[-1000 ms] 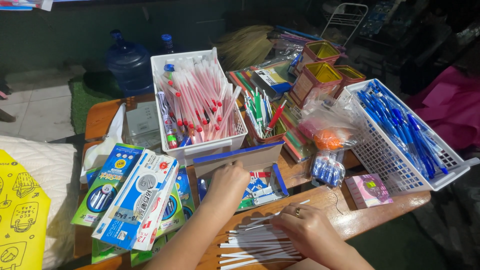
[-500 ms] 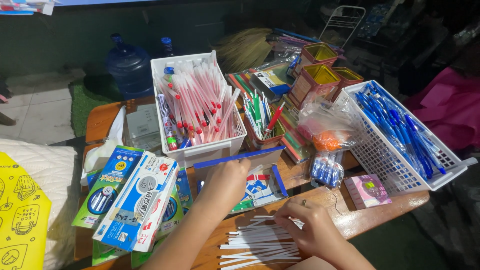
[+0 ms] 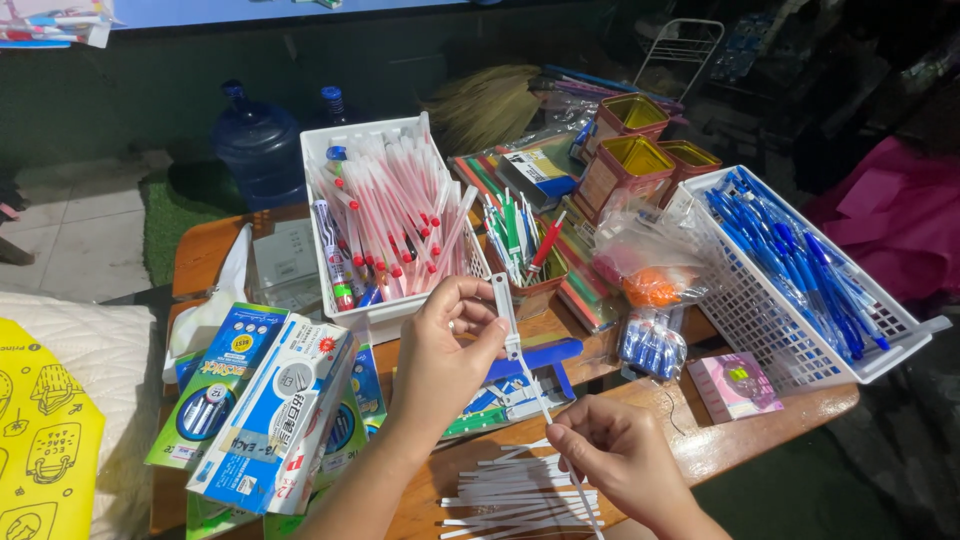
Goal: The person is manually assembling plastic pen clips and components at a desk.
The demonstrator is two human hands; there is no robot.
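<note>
**Seating the refill in the pen barrel**

At frame centre, the left hand pinches the clear pen barrel; the right hand grips the white refill entering it. Keep both aligned, above the refill pile.

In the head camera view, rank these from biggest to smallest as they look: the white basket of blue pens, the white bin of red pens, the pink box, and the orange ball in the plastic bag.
1. and 2. Basket of blue pens and bin of red pens: too alike to rank.
3. Pink box.
4. Orange ball, though the bag partly hides it.
</note>
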